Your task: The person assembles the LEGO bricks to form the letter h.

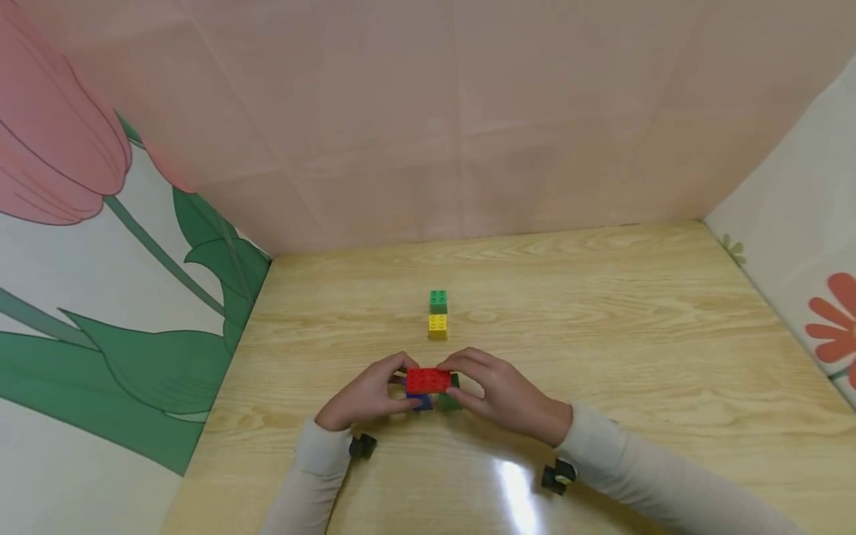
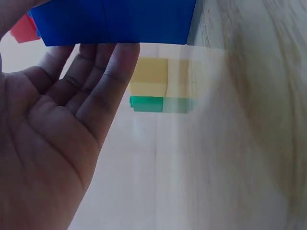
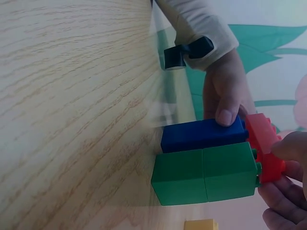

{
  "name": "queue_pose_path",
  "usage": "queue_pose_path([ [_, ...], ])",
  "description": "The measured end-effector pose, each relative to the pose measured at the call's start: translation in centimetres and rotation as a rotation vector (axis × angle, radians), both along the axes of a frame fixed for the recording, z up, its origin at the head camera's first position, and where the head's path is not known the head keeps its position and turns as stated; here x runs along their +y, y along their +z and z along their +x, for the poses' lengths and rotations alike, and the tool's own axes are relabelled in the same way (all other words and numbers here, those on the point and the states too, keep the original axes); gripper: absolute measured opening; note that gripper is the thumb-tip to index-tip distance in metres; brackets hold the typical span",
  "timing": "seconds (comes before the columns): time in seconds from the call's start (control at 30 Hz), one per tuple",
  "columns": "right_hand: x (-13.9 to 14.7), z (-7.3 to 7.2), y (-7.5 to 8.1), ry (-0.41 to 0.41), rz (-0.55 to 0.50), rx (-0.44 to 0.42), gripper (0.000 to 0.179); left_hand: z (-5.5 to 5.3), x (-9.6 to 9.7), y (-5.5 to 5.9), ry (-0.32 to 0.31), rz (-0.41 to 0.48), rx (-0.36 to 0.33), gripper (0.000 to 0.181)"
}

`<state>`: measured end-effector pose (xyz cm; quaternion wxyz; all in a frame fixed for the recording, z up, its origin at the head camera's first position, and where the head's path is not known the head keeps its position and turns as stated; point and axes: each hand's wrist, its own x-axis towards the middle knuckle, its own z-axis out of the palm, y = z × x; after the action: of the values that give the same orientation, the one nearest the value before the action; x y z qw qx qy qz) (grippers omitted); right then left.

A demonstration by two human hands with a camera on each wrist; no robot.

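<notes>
A red toy building brick (image 1: 429,380) lies across the tops of a blue brick stack (image 3: 204,134) and a green brick stack (image 3: 205,176), which stand side by side. Some green studs show below the red brick, so it looks not fully seated there. My left hand (image 1: 368,392) pinches the blue stack, thumb on the near side and fingers behind. With thumb and fingers, my right hand (image 1: 504,390) grips the red brick at its right end. In the left wrist view, the blue stack (image 2: 120,21) shows a seam between two bricks.
Beyond the hands, a yellow brick (image 1: 438,327) stands on the wooden table (image 1: 635,319), with a smaller-looking green brick (image 1: 438,301) just behind it. A pink wall covering (image 1: 428,134) rises at the table's back edge. Printed flower panels flank both sides.
</notes>
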<state>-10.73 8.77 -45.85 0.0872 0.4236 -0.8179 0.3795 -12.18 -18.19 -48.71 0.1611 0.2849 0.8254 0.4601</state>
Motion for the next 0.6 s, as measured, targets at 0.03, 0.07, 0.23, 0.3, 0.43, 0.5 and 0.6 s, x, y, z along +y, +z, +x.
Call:
queue_pose_path([
  [0.03, 0.01, -0.01, -0.01, 0.002, 0.002, -0.002, 0.033, 0.01, 0.08, 0.07, 0.004, -0.005, 0.000, 0.034],
  [0.07, 0.02, -0.02, -0.01, 0.002, 0.003, -0.004, 0.033, 0.01, 0.17, 0.11, 0.007, -0.008, -0.003, 0.034],
  [0.23, 0.03, -0.02, -0.08, 0.003, 0.011, -0.020, 0.034, 0.09, 0.50, 0.27, 0.017, -0.012, -0.028, 0.034],
  [0.3, 0.01, -0.04, -0.13, 0.005, 0.010, -0.020, 0.034, 0.13, 0.52, 0.26, 0.017, -0.008, -0.032, 0.034],
  [0.43, -0.02, -0.10, -0.28, 0.018, 0.000, -0.014, 0.035, 0.14, 0.42, 0.13, 0.011, -0.002, -0.025, 0.034],
  [0.5, 0.00, -0.11, -0.34, 0.019, 0.001, -0.017, 0.036, 0.12, 0.32, -0.01, 0.004, 0.007, -0.022, 0.034],
  [0.6, 0.04, -0.13, -0.45, 0.019, 0.005, -0.016, 0.041, 0.06, 0.18, -0.17, -0.012, 0.022, -0.016, 0.034],
])
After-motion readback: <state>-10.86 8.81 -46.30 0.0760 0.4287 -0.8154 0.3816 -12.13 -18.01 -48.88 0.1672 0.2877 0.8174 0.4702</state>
